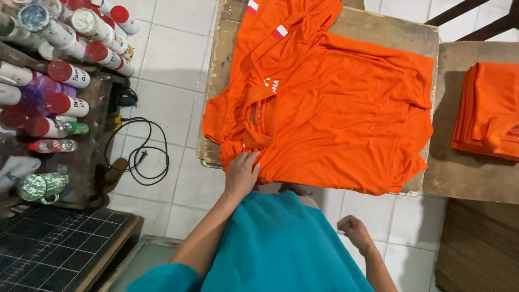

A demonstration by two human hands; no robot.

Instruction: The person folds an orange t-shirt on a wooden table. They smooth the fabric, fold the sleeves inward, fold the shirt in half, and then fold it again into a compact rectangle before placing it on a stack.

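Orange shirt [335,108] edge pinched by left hand [241,173]; right hand [352,227] loosely curled, well apart.

The folded orange stack [489,111] is cut off by the right edge.

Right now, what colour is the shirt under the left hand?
Orange shirt, with small red-and-white patches; head view shows it best.

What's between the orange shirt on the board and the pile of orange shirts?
In the head view, only bare wood separates the spread orange shirt and the folded pile: board edges and a narrow gap.
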